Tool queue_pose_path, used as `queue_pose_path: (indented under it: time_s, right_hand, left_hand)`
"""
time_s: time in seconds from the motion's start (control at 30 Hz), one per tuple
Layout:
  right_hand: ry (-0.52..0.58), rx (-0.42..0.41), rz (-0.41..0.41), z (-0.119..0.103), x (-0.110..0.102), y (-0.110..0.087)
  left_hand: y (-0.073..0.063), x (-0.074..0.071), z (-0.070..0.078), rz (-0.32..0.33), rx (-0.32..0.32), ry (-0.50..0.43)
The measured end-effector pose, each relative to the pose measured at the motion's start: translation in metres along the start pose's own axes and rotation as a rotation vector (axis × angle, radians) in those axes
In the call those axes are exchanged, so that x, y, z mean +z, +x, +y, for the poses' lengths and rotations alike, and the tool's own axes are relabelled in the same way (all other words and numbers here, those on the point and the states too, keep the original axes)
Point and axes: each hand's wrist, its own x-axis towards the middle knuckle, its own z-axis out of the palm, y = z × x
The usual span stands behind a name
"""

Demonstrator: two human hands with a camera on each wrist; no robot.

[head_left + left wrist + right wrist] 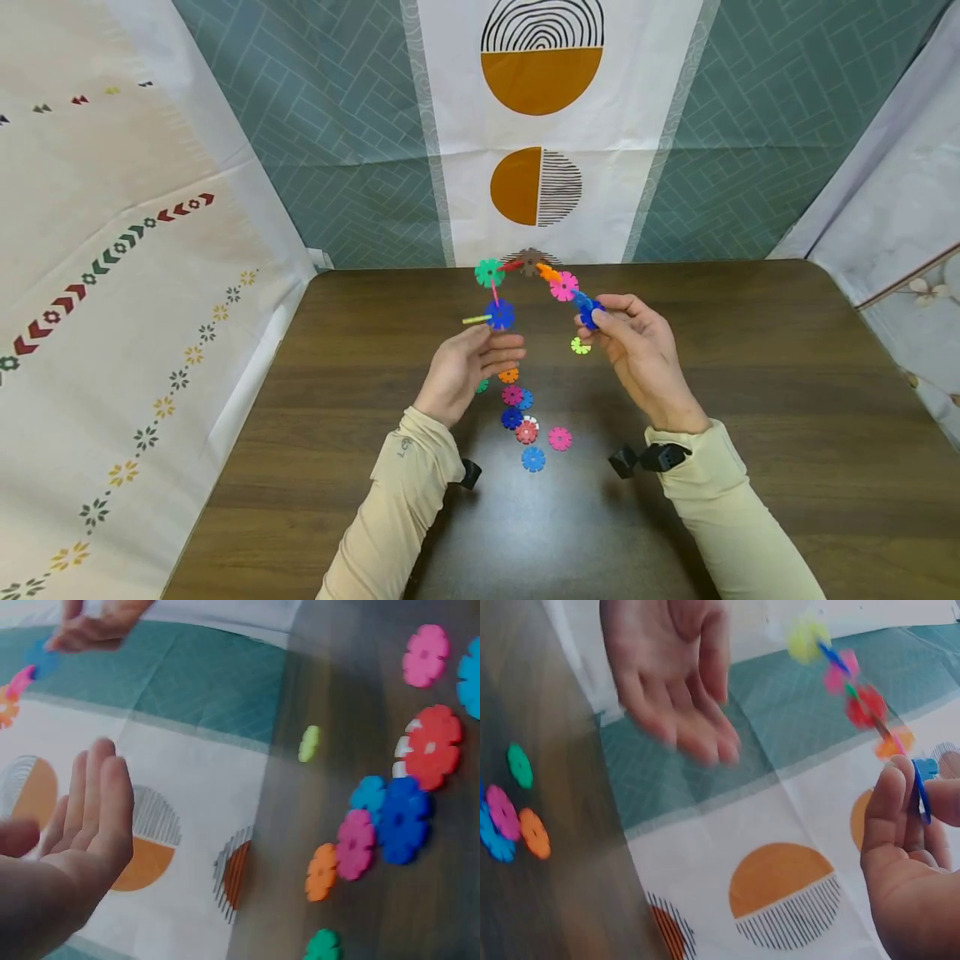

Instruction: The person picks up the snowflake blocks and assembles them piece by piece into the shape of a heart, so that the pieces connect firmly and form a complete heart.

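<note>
A curved chain of notched plastic discs (564, 286) hangs in the air, its colours running through pink, orange, brown, red, green and blue. My right hand (637, 354) pinches the dark blue disc (588, 314) at the chain's right end between thumb and fingers. Below the blue disc (499, 315) near the other end is my left hand (468, 367), palm up with fingers extended. In the left wrist view that hand (86, 832) holds nothing. At the chain's far end, a yellow-green disc (808, 639) looks blurred in the right wrist view.
Loose discs lie on the wooden table (360, 400) between my forearms, among them a pink one (559, 438), a light blue one (533, 459) and a red one (527, 431) overlapping a white one. A yellow-green disc (581, 345) lies farther back. A patterned cloth (360, 167) hangs behind.
</note>
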Motion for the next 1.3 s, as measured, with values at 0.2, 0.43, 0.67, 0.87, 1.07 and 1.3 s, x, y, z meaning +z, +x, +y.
queue_pose_path:
  time_s: [0.2,0.43,0.67,0.87,1.07,1.3]
  right_hand:
    - [0.031,0.009,-0.045,0.014,0.011,-0.006]
    - [-0.081,0.072,-0.084,0.03,0.016,-0.014]
    - [-0.248,0.099,-0.144,0.037,0.015,-0.017]
    - [-0.52,0.013,-0.163,0.042,0.018,-0.016]
    - [-0.836,-0.116,-0.141,0.046,0.026,-0.017]
    - [-0.994,-0.233,-0.195,0.045,0.033,-0.02]
  left_hand:
    - [0.001,0.019,-0.005,-0.066,0.196,0.08]
    - [-0.002,0.038,0.005,-0.009,0.326,0.094]
    - [-0.005,0.04,0.01,0.057,0.31,0.109]
    - [-0.004,0.042,0.007,0.007,0.298,0.121]
    - [-0.001,0.042,0.005,0.009,0.233,0.015]
    - [0.002,0.031,0.009,0.079,0.165,-0.132]
